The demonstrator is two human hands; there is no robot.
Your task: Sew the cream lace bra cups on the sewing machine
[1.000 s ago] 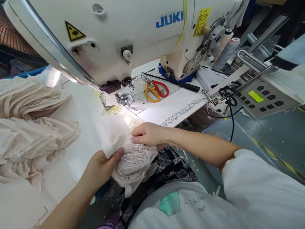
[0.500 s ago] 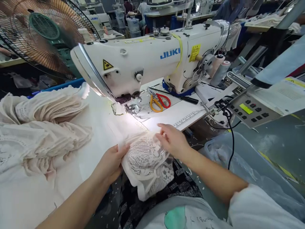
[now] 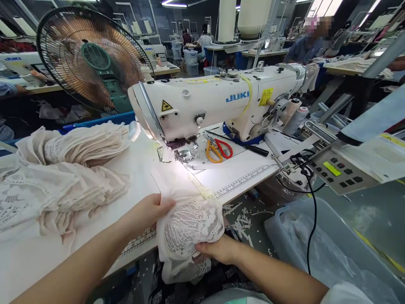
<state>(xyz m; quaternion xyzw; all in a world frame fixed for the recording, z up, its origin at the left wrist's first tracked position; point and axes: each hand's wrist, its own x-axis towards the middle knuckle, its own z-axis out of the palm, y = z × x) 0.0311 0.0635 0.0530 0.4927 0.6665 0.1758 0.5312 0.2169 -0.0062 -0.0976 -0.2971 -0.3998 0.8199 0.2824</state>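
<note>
A white lace bra cup piece hangs over the front edge of the sewing table, its upper edge lying on the tabletop. My left hand pinches its left upper edge, thumb on top and the other fingers hidden beneath. Lower on the right side, my right hand grips the lace, its thumb over the front and its fingers behind the cloth. Behind the piece stands a white sewing machine, its lit needle area beyond both hands and apart from them.
Orange-and-red-handled scissors and a black-handled tool lie by the machine. Stacked lace pieces cover the left side. A fan stands behind. At right are a control panel and a clear plastic bin.
My right hand has moved down from the top right edge of the lace to its lower right side. The left hand keeps its hold. The head view has tilted up.
</note>
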